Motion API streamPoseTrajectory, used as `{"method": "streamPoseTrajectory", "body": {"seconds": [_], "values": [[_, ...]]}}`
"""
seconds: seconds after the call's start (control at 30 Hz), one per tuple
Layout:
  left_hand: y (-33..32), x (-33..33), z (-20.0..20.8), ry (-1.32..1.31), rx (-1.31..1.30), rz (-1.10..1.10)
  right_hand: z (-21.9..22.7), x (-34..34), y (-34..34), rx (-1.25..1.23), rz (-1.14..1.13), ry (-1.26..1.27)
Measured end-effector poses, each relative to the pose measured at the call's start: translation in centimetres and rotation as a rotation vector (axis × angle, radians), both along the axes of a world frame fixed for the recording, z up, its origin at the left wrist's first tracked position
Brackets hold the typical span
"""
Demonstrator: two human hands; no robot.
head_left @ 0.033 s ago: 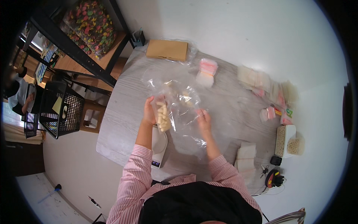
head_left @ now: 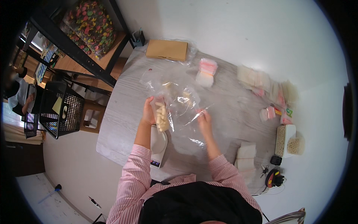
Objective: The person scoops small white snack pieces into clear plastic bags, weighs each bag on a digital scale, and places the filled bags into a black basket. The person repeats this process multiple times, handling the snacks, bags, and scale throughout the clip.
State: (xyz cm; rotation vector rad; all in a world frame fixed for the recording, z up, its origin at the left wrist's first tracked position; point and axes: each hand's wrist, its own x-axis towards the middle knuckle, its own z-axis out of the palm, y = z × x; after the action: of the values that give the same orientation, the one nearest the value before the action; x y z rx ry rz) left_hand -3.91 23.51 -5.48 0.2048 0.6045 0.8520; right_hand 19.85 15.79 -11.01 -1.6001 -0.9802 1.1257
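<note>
My left hand (head_left: 148, 112) is closed on a small clear bag (head_left: 161, 117) filled with pale, finger-shaped pieces, held tilted above the table. My right hand (head_left: 203, 120) pinches the edge of a large, crinkled clear plastic bag (head_left: 188, 121). A few pale pieces show inside this big bag, which lies partly behind the small one. Under my left forearm stands a white kitchen scale (head_left: 159, 142), partly covered by the arm. A bundle of small pink-and-white bags (head_left: 207, 72) lies beyond the large bag.
A flat cardboard box (head_left: 167, 50) lies at the far edge, near a pen holder (head_left: 138, 38). More small bags (head_left: 254, 78), a tub of beige pellets (head_left: 281, 141), keys (head_left: 264, 170) and a tape measure-like object (head_left: 273, 179) line the right side. At left are a shelf and a black basket (head_left: 61, 108).
The small bag has shifted slightly left and the large bag's folds have changed. A small reddish speck now shows on the table beyond the large bag. Both hands keep their hold.
</note>
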Motion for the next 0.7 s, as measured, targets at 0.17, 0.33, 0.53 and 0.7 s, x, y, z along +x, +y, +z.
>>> {"method": "streamPoseTrajectory", "body": {"seconds": [0.17,0.33,0.53,0.7], "values": [[0.5,-0.8,-0.6,0.105,0.027,0.077,1.1,-0.1,1.7,0.149,0.015,-0.172],[1.0,-1.3,-2.5,-0.057,0.012,0.092,1.8,0.2,3.5,0.305,0.05,-0.605],[0.5,1.5,-1.9,-0.003,0.095,0.041,2.9,0.1,1.8,0.099,0.25,-0.915],[0.2,4.1,-0.7,-0.078,0.049,0.117,3.0,-1.3,0.6,0.053,0.25,-0.778]]}}
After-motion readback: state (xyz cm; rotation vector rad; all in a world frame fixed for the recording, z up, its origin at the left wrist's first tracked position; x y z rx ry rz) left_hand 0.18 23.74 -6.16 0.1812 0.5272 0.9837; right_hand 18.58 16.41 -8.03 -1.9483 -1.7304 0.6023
